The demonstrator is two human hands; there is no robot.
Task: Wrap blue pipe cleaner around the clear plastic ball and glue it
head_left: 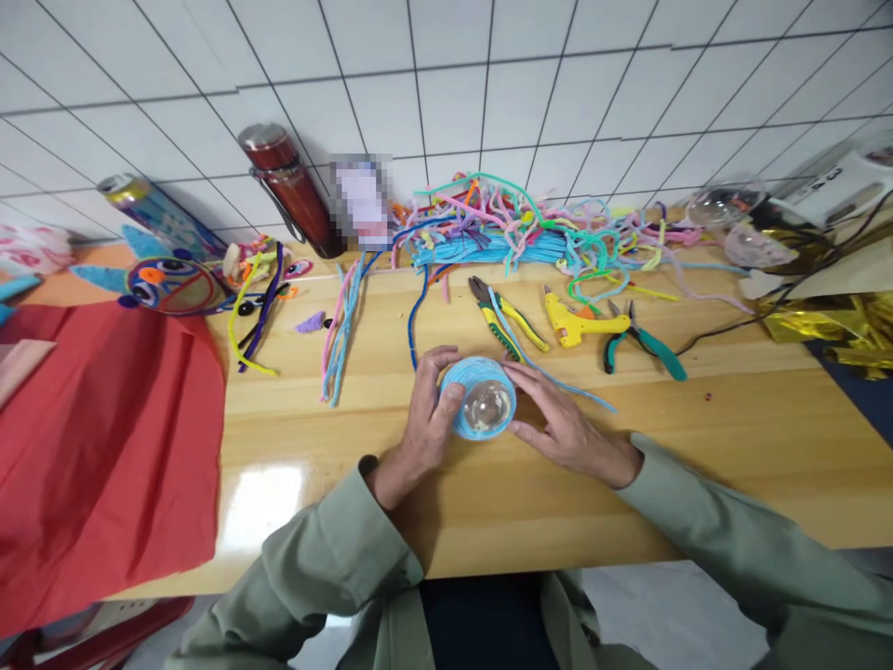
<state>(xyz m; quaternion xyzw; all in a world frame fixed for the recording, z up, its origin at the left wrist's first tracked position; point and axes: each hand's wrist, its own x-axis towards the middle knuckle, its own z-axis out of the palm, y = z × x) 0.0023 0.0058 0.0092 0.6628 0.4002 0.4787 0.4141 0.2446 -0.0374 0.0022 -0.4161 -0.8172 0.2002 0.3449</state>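
Note:
Between my two hands, above the wooden table, is a clear plastic ball [488, 407] wrapped in light blue pipe cleaner [469, 374], its transparent part facing up. My left hand [431, 409] grips its left side, the thumb on the blue wrap. The fingers of my right hand [558, 423] close on the right side. Just beyond lie green-and-yellow pliers [500, 326] with a light blue pipe cleaner [558, 377] across them. To their right are a yellow glue gun [582, 321] and small teal-handled pliers [646, 346].
A tangle of coloured pipe cleaners [488, 242] lines the wall. A red thermos [293, 191] and a can [164, 214] stand back left, near a decorated blue figure [181, 284]. Red cloth [126, 447] covers the left end. Gold foil [837, 321] and a black cord [732, 328] lie right.

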